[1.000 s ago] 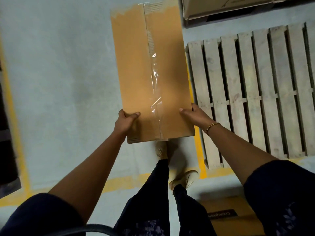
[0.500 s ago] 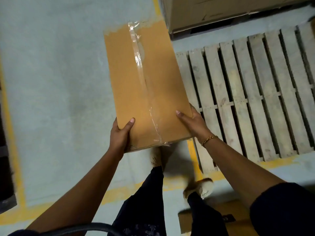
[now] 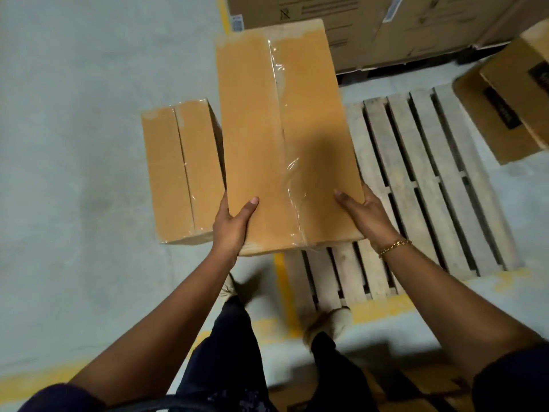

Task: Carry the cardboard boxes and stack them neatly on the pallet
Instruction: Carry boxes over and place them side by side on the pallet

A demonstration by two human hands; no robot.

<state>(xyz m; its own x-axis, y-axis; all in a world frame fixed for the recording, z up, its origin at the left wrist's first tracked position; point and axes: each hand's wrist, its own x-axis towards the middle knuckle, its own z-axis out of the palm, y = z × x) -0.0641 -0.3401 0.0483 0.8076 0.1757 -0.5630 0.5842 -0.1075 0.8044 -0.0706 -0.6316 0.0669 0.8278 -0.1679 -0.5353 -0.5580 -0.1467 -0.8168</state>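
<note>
Hands are both on a long tan cardboard box with a clear tape seam down its top [image 3: 267, 129]. The left hand [image 3: 231, 221] has the near left corner, thumb flat on top and the fingers curled under, out of sight. The right hand [image 3: 365, 215] does the same on the near right corner, holding it from the side and below, with a thin gold chain bracelet [image 3: 395, 246] on that wrist. So both sets of fingers are wrapped round the box, not loose.

That box is up in the air, roughly level, with its long side pointing away from the person. It hangs over the left edge of the pale slatted wooden pallet [image 3: 430, 188] and the yellow painted floor line [image 3: 285, 292] beside it.

Just left of it, a shorter taped tan cardboard box [image 3: 181, 173] sits lower down on the grey concrete floor [image 3: 74, 144]. Another brown cardboard box with a dark printed label [image 3: 511, 108] is at the pallet's far right corner; can't tell if it rests fully on the slats. Big brown printed cartons [image 3: 386, 25] stand past the pallet's far end. Beige shoes [image 3: 329, 319] show below, near the line.
</note>
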